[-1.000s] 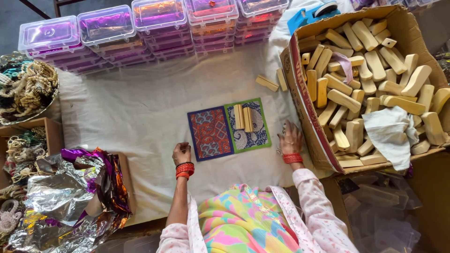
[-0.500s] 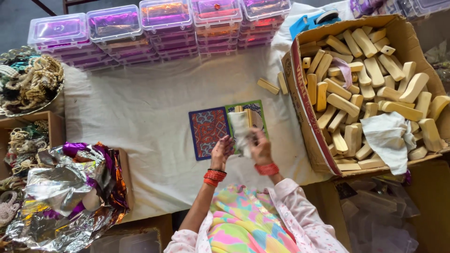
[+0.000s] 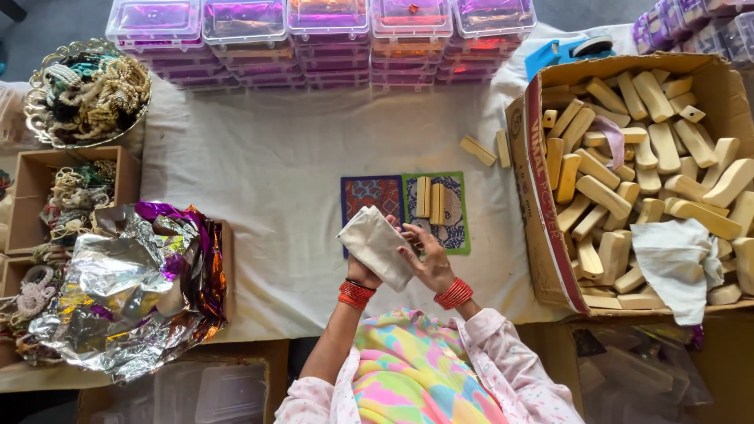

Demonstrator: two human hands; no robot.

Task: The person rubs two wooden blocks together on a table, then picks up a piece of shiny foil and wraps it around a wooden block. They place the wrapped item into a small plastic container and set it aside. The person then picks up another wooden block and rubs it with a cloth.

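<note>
Compared with half a second before, lifted the cream cloth pouch [image 3: 377,245] clear of the patterned mats, now both hands closed on it: left hand [image 3: 363,272] gripping from beneath, right hand [image 3: 425,257] clasping its right edge, just in front of the two patterned mats [image 3: 373,192] on the worktop [image 3: 267,173]. Counted two wooden blocks [image 3: 430,199] lying on the green-edged mat, two more loose blocks [image 3: 488,149] beyond the mats toward the cardboard box [image 3: 542,212], and five stacks of clear lidded boxes [image 3: 330,31] farther behind.
</note>
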